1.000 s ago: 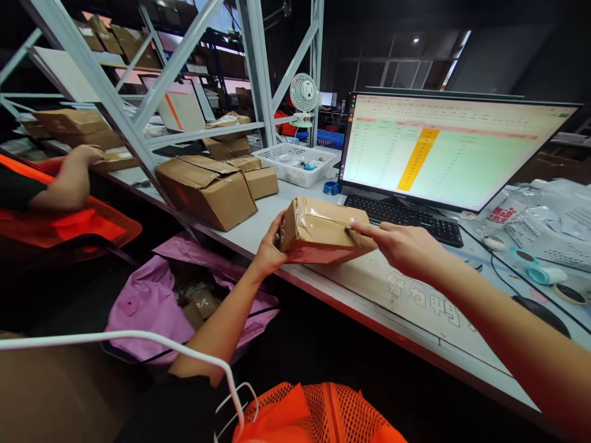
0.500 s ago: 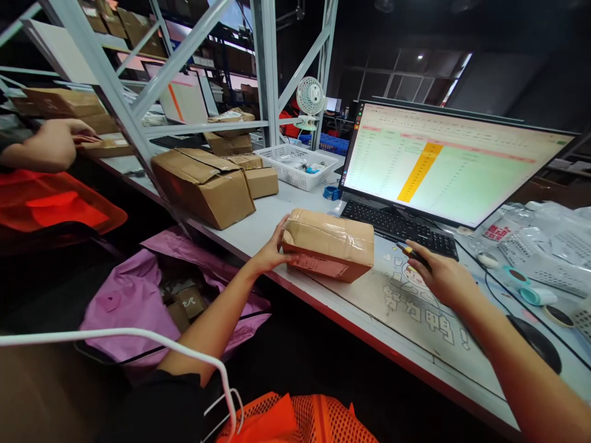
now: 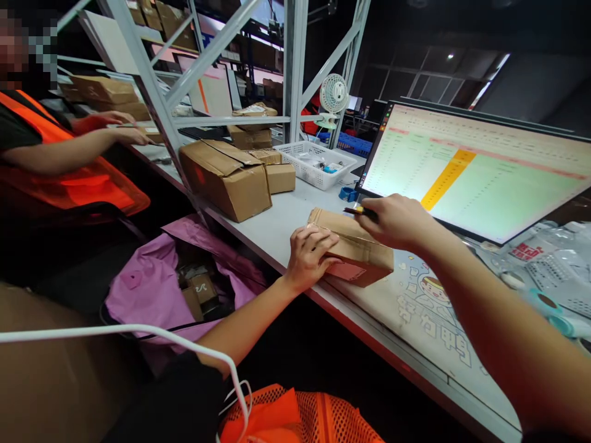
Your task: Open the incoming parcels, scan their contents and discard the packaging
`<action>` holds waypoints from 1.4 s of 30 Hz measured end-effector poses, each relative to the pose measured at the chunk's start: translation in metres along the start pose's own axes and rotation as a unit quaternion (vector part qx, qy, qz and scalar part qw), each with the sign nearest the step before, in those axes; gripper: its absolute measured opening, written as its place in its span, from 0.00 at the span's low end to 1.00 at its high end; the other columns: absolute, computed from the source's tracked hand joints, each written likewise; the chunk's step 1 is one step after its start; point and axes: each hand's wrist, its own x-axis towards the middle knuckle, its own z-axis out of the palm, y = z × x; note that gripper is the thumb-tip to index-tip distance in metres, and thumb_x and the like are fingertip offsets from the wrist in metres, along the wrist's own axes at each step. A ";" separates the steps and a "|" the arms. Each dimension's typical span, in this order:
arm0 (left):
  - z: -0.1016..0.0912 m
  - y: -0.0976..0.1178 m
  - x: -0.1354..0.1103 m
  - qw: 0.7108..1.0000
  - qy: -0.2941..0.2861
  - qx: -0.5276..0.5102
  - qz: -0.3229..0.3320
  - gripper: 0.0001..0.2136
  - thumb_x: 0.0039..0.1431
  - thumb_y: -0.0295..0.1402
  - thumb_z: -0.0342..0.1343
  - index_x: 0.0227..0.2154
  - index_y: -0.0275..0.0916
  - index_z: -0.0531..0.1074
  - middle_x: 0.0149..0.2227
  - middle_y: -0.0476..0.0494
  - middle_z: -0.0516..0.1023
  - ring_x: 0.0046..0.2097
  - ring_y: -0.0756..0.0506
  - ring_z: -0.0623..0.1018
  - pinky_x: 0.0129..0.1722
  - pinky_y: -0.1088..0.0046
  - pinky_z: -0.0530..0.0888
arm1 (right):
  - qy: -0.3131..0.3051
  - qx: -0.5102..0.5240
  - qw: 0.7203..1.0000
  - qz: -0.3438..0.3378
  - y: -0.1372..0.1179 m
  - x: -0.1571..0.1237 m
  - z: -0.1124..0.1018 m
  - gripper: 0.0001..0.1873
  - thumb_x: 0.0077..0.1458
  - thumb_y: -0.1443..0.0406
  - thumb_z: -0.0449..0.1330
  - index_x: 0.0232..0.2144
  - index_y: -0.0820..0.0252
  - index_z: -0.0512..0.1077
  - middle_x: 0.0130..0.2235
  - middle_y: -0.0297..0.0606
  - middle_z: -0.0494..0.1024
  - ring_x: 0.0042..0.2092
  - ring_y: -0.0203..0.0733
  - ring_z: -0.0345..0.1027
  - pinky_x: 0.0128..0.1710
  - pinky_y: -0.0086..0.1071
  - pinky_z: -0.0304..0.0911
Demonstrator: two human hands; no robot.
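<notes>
Right hand point(image 3: 397, 221) raised, marker point(image 3: 360, 211) over carton point(image 3: 360, 255)

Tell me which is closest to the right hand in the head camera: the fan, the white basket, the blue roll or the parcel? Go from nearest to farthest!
From the right hand:
1. Parcel, just below the hand on the desk.
2. Blue roll, on the desk, left of the monitor.
3. White basket, farther left on the desk.
4. Fan, farthest, up by the shelf post.

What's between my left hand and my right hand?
In the head view, a taped cardboard parcel: your left hand rests on it, your right hand holds a pen above it.
</notes>
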 end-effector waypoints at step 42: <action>-0.014 -0.040 0.106 0.963 -0.266 -0.043 -0.012 0.19 0.71 0.49 0.53 0.50 0.42 0.81 0.51 0.35 0.81 0.55 0.32 0.76 0.55 0.54 0.75 | -0.127 0.043 0.954 0.268 0.067 -0.159 0.151 0.22 0.73 0.62 0.55 0.63 0.65 0.75 0.58 0.61 0.81 0.59 0.58 0.78 0.54 0.43 0.70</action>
